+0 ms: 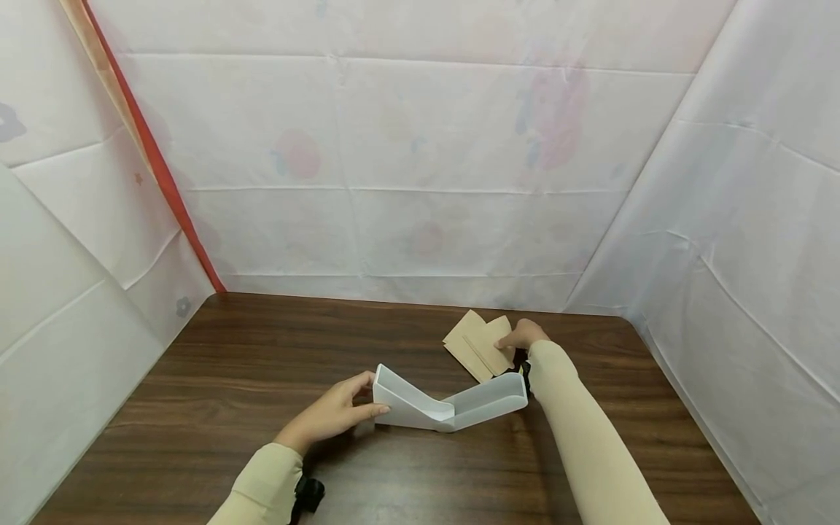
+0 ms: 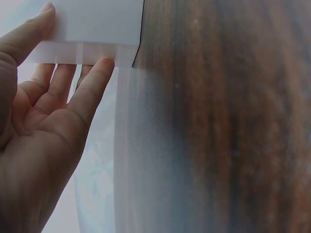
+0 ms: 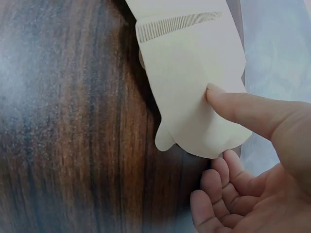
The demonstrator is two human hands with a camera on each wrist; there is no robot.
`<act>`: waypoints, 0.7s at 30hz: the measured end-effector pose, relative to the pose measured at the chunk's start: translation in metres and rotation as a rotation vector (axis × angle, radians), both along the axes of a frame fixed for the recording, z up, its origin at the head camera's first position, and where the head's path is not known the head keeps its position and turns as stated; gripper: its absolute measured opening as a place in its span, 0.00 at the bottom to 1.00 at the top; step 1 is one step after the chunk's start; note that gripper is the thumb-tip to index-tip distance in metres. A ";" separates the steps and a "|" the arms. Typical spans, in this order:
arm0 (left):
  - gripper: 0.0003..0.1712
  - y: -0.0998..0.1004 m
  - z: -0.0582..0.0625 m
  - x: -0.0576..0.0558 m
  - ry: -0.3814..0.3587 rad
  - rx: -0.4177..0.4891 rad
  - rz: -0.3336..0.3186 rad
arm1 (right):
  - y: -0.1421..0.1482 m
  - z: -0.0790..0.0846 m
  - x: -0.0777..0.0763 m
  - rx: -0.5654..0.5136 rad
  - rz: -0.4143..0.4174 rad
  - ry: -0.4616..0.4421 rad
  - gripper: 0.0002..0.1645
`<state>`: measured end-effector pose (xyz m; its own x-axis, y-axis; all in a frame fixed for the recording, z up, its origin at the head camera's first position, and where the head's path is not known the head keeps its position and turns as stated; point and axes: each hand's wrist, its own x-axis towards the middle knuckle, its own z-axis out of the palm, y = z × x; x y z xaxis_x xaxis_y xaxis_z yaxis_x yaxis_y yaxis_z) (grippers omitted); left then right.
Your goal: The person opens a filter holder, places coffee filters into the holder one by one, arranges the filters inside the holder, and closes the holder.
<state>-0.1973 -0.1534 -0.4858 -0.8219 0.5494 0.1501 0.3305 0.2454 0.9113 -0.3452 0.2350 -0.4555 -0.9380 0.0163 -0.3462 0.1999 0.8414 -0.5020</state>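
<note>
"What do I have at the far side?"

"A fanned stack of tan paper sheets [image 1: 477, 346], right of the middle and close to the table's [image 1: 282, 321] far edge. I'd judge them very light, limp, easily creased and apt to slide over one another."

"Where would I hold them?"

"At the rounded end, I'd say, lightly, thumb above and fingers below, clear of the ribbed seam [image 3: 180, 26]. My right hand [image 1: 527, 334] is there: thumb pressed on top, fingers curled in at that end, pinching the paper."

"Which way do they point?"

"Rounded end toward the table's right edge. The seam slants from the far left corner's side toward the near right. They're fanned too unevenly for me to swear to one long axis."

"And the white holder [image 1: 420, 415]?"

"It sits nearer the near edge than the paper, its right end just beside the stack; I can't tell if they touch. I take it for light, stiff plastic, maybe slick, so I'd grip an outer end. My left hand [image 1: 335, 408] does, thumb and fingers narrowed around the left one."

"Its axis?"

"Roughly parallel to the far edge: an angled trough, bend toward the near edge, ends spread toward the left and right edges."
</note>
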 end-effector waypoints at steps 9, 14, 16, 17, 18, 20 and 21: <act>0.20 0.000 0.002 -0.001 -0.004 -0.014 0.012 | -0.002 -0.003 0.002 -0.047 -0.031 0.022 0.38; 0.20 0.001 0.001 0.000 -0.009 -0.016 0.009 | 0.002 -0.005 0.006 -0.095 -0.027 0.041 0.36; 0.20 0.001 0.000 0.000 -0.013 -0.014 0.008 | 0.005 -0.006 0.007 -0.106 -0.021 0.045 0.37; 0.20 0.001 0.000 0.000 -0.014 -0.014 0.008 | 0.007 -0.007 0.007 -0.103 -0.015 0.040 0.36; 0.20 0.001 0.000 0.000 -0.014 -0.015 0.008 | 0.009 -0.008 0.007 -0.106 -0.015 0.033 0.34; 0.20 0.001 0.000 0.000 -0.016 -0.011 0.009 | 0.011 -0.009 0.006 -0.118 -0.010 0.037 0.33; 0.19 0.001 0.001 0.001 -0.016 -0.010 0.010 | 0.013 -0.009 0.005 -0.125 -0.012 0.031 0.31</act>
<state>-0.1967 -0.1524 -0.4852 -0.8296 0.5427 0.1314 0.3134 0.2578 0.9139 -0.3399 0.2479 -0.4648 -0.9482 -0.0144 -0.3172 0.1921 0.7694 -0.6092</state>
